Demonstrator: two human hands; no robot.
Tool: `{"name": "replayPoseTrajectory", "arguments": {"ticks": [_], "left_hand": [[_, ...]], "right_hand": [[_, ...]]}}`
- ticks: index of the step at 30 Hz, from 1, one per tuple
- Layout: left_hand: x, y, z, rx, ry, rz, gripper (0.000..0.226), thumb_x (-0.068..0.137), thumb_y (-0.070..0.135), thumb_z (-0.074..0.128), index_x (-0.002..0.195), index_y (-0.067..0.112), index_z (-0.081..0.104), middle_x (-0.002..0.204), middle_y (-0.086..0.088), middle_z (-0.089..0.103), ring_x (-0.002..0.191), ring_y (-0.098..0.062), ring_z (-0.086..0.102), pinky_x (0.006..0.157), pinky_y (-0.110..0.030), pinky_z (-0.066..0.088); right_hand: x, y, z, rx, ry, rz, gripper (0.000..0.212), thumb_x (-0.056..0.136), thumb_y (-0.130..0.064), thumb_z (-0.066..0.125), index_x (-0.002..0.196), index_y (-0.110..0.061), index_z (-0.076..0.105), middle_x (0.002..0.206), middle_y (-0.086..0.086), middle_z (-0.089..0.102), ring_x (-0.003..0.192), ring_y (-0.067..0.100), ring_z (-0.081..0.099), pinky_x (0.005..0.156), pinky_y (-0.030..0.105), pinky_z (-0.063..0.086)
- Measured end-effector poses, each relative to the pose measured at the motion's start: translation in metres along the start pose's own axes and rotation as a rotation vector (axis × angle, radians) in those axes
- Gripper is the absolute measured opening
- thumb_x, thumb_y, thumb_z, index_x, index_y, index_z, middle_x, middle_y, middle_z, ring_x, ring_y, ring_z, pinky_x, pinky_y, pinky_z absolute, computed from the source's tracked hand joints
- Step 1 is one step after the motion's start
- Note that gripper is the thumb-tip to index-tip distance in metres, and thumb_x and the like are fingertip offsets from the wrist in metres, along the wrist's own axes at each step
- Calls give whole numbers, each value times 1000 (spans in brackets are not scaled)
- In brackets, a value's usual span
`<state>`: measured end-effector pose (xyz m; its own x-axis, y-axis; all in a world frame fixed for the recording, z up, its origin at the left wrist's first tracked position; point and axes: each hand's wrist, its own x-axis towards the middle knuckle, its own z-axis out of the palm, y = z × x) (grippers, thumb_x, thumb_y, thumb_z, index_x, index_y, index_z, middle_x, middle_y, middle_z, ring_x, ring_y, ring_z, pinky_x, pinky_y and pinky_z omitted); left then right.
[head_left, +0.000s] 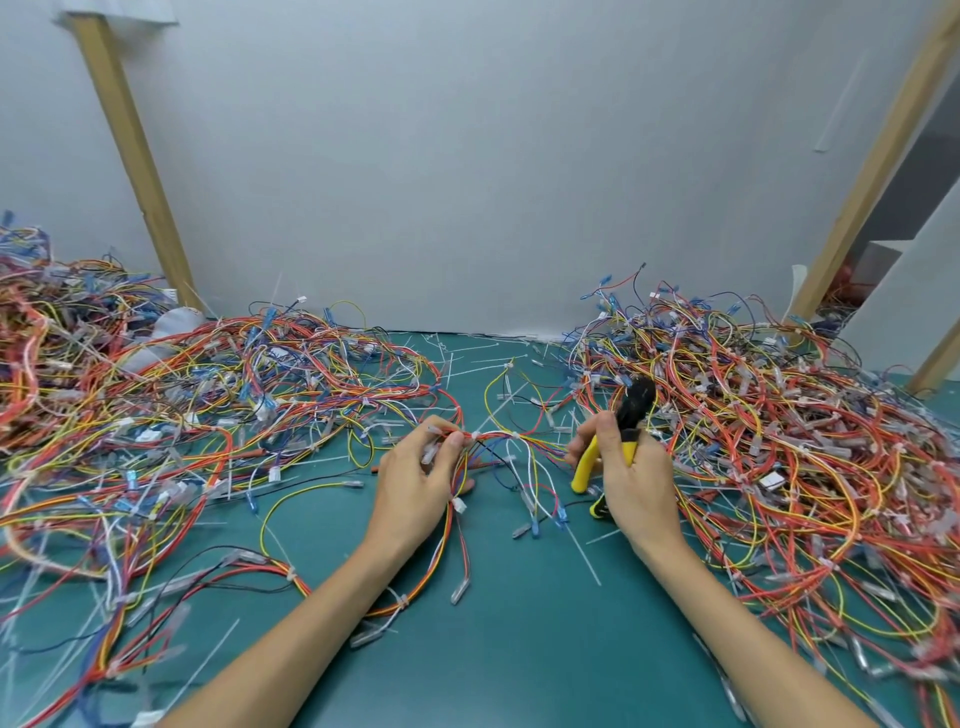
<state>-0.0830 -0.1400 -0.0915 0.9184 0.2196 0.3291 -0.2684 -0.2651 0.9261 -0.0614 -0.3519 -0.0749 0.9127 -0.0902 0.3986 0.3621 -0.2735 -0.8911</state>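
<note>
No legible text — neither on wires (498, 437) nor pliers (631, 413).

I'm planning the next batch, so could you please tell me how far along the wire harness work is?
Done: loose cable-tie strips litter the mat, so some trimming seems finished. In hand: the left hand pinches one harness; the right hand grips yellow-handled cutters beside it. Remaining: the left pile and right pile; which is finished, I cannot tell.

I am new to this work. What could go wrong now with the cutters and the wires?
1. The cutters in the right hand sit close to the wire bundle stretched from the left hand; they might nick a wire instead of the white tie.
2. The bundle's hanging ends could snag in the wire pile alongside.
</note>
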Motion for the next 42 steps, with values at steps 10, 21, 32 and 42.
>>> {"name": "replayPoseTrajectory", "arguments": {"ticks": [10, 21, 32, 42], "left_hand": [[1, -1, 2, -60, 60, -56, 14, 98, 17, 55, 86, 11, 61, 88, 7, 73, 70, -12, 74, 61, -23, 58], [-1, 4, 2, -55, 67, -66, 15, 98, 16, 55, 85, 10, 62, 87, 4, 73, 67, -10, 73, 55, -12, 51], [0, 2, 3, -44, 53, -60, 16, 97, 17, 56, 85, 11, 64, 87, -3, 74, 66, -12, 73, 55, -11, 50], [1, 1, 5, -103, 67, -69, 16, 97, 16, 56, 85, 10, 64, 87, 2, 74, 79, -14, 73, 64, -26, 60]], "right_hand": [[4, 6, -2, -11, -54, 49, 18, 93, -21, 67, 81, -9, 67, 72, 4, 73, 66, 22, 73, 69, 50, 60], [5, 5, -7, 193, -159, 231, 42, 90, -37, 67, 63, -5, 61, 56, 15, 58, 46, 27, 55, 47, 32, 49], [9, 4, -16, 457, -193, 411, 35, 81, -39, 63, 68, -6, 63, 65, 16, 60, 52, 30, 58, 53, 35, 52], [11, 6, -17, 501, -232, 434, 32, 82, -35, 61, 62, -10, 59, 59, 12, 53, 46, 25, 50, 51, 31, 46]]}}
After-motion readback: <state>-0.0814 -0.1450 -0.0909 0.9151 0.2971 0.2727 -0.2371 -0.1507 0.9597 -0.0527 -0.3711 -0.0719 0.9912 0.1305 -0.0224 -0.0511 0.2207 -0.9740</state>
